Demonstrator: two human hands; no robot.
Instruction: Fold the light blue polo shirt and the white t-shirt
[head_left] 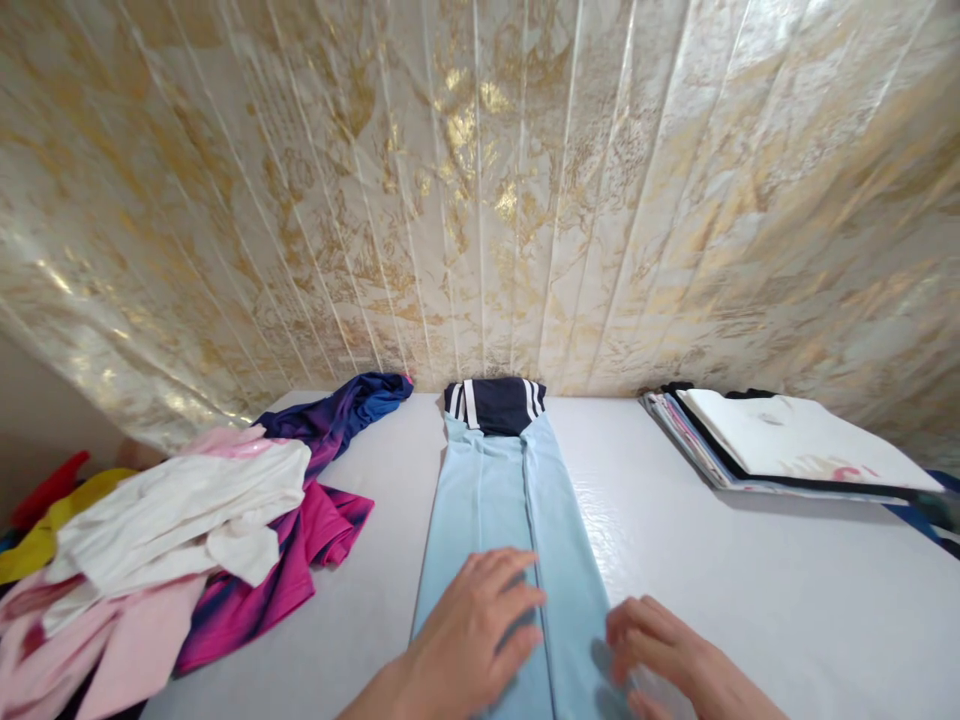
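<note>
A light blue garment (480, 500) lies on the white table, folded into a long narrow strip with a lengthwise seam between its folded sides. Its far end is a dark navy part (501, 405) with white stripes. Over the near half of the strip is my left hand (476, 620), fingers spread and holding nothing; whether it touches the cloth I cannot tell. By the garment's right edge, my right hand (664, 650) has loosely bent fingers with the thumb apart, and nothing shows in its grasp. The garment's near end runs out of view.
To the left is a loose heap of clothes, with a white garment (187, 500) on top and a magenta and navy garment (322, 525) beside it. A stack of folded clothes (795, 440) lies at the right. A gold-patterned curtain (480, 200) hangs behind the white table (637, 480).
</note>
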